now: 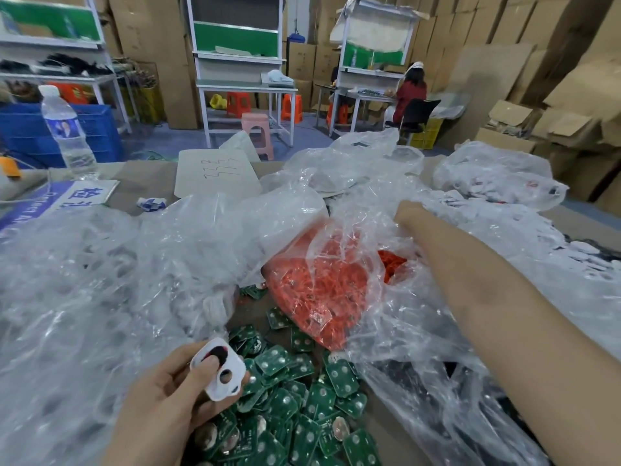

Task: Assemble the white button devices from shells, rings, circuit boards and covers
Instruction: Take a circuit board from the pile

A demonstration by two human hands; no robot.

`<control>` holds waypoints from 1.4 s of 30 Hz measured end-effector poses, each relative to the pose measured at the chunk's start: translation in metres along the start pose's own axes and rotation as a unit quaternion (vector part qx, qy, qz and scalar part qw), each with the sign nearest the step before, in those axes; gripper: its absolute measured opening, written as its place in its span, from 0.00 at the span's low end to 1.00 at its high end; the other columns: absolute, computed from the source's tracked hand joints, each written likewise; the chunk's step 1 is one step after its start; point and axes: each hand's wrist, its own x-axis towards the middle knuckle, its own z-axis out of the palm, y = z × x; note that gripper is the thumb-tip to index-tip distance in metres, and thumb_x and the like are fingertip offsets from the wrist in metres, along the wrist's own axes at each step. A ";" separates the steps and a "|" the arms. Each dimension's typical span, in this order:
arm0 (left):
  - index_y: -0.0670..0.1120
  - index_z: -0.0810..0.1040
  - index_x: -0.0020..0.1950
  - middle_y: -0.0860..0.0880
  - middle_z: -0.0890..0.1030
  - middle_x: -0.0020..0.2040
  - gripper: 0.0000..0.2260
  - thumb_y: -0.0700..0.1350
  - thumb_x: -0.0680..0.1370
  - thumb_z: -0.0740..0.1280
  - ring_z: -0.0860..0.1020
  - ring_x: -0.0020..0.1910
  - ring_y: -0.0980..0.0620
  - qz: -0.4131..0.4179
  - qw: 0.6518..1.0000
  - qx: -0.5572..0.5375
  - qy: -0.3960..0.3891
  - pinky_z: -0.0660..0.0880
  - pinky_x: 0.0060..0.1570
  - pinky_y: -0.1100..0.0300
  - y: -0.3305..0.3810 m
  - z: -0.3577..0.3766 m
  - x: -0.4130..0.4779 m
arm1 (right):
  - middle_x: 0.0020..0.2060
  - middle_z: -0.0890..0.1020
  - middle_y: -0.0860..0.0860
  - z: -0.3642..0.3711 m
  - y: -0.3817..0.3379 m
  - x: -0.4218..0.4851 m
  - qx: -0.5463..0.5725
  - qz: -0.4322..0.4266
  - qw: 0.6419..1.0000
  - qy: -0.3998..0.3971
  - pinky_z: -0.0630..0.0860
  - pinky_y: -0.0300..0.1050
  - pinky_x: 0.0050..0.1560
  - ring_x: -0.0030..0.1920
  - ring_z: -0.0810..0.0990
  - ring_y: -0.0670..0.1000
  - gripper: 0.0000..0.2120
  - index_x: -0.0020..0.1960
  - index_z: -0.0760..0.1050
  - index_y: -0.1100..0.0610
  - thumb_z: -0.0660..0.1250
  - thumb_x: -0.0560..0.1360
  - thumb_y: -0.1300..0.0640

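- Broadly, a brown work table (pixel 250 319) carries everything; only small patches of it show between the bags.
- Clear plastic bag (pixel 100 280): the largest item, crumpled over the left half of the table; its contents are too blurred to tell.
- Second clear bag (pixel 420 348): spread under and around the right forearm, covering the right side.
- Far bag of white parts (pixel 497 176): at the back right, well apart from both hands.
- Bag of red rings (pixel 319 287): centre, between the two large bags, its lower edge touching the circuit boards.
- Green circuit boards (pixel 302 415): a loose pile at the bottom centre, just beside and partly under the left hand.
- Right hand (pixel 408 211): reaches forward into the crumpled plastic beyond the red rings; the fingers are hidden by the film, so whether they are spread or curled cannot be told.
- Left hand (pixel 168 395): bottom centre, above the board pile, fingers curled in a grip on the white shell.
- White shell (pixel 232 368): tilted, with one large and one small hole; the thumb (pixel 205 364) presses on its upper face beside the large hole, the other fingers lie behind it.
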 end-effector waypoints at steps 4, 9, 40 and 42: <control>0.38 0.81 0.48 0.38 0.85 0.40 0.05 0.34 0.77 0.65 0.85 0.35 0.42 -0.003 1.000 0.001 0.000 0.79 0.27 0.60 0.000 0.001 -0.001 | 0.63 0.74 0.60 0.004 0.007 0.002 0.001 0.034 0.997 0.064 0.73 0.51 0.59 0.63 0.74 0.61 0.16 0.64 0.71 0.62 0.62 0.76 0.63; 0.38 0.81 0.48 0.37 0.85 0.40 0.06 0.33 0.77 0.65 0.85 0.36 0.42 -0.002 1.000 0.001 0.001 0.80 0.27 0.60 0.000 0.001 -0.001 | 0.60 0.77 0.59 0.002 0.012 0.001 0.142 0.095 0.978 0.117 0.75 0.49 0.56 0.60 0.77 0.61 0.17 0.61 0.73 0.61 0.69 0.73 0.63; 0.41 0.78 0.49 0.40 0.85 0.47 0.02 0.36 0.78 0.67 0.85 0.45 0.45 0.019 0.999 -0.006 -0.029 0.81 0.39 0.59 0.001 0.005 -0.005 | 0.31 0.81 0.51 -0.066 -0.033 -0.193 0.716 -0.078 0.692 0.047 0.76 0.33 0.38 0.30 0.78 0.44 0.09 0.38 0.80 0.58 0.69 0.72 0.70; 0.41 0.76 0.50 0.39 0.83 0.50 0.03 0.34 0.78 0.67 0.85 0.46 0.46 0.017 0.999 -0.013 -0.027 0.81 0.40 0.60 0.002 0.005 -0.008 | 0.31 0.83 0.52 -0.061 -0.041 -0.260 0.725 -0.136 0.672 -0.068 0.78 0.33 0.38 0.32 0.81 0.45 0.08 0.34 0.82 0.58 0.71 0.68 0.69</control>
